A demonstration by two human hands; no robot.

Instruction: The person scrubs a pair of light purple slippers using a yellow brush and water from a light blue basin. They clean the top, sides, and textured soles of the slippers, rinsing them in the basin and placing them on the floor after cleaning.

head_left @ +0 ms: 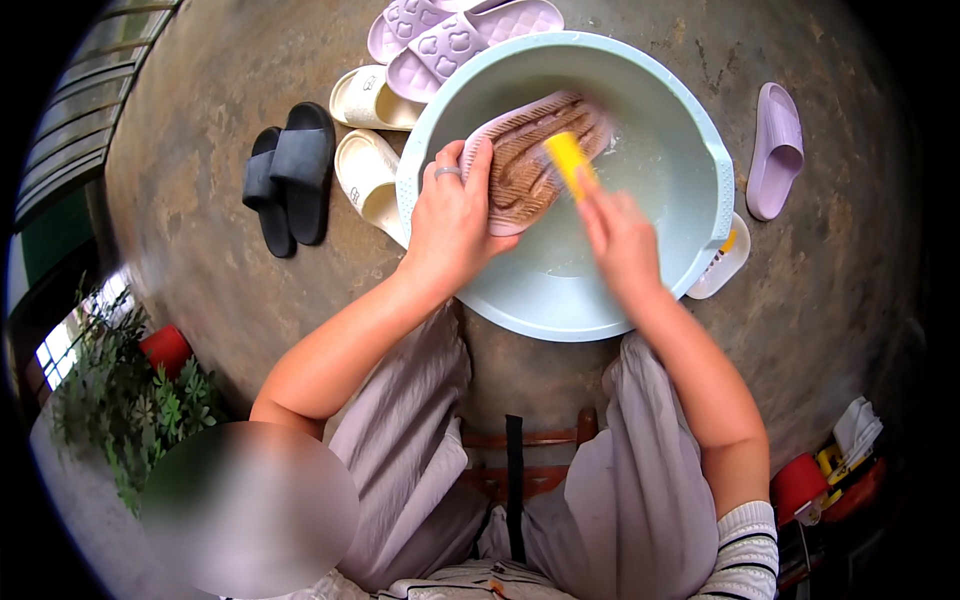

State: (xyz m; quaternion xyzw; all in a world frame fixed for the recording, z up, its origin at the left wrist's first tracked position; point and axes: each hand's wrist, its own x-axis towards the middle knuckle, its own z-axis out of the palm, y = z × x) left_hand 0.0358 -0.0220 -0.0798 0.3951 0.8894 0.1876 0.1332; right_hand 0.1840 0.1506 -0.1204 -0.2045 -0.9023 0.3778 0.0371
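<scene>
A lilac slipper (505,180) is tilted over the basin with its ridged, brown-stained sole turned up. My left hand (450,215), a ring on one finger, grips the slipper along its left edge. In my right hand (622,240) is a yellow-handled brush (567,158), its head against the sole and blurred by motion, so the bristles cannot be made out. Beneath both hands, the pale blue basin (712,130) holds some cloudy water. My knees flank the basin's near side.
Left of the basin lie cream slippers (368,172) and dark slippers (303,150); lilac slippers (440,55) lie beyond. Another lilac slipper (775,150) lies right, near a whitish oval thing (725,268) partly under the rim. A leafy plant (130,410) stands left, a red container (800,487) lower right.
</scene>
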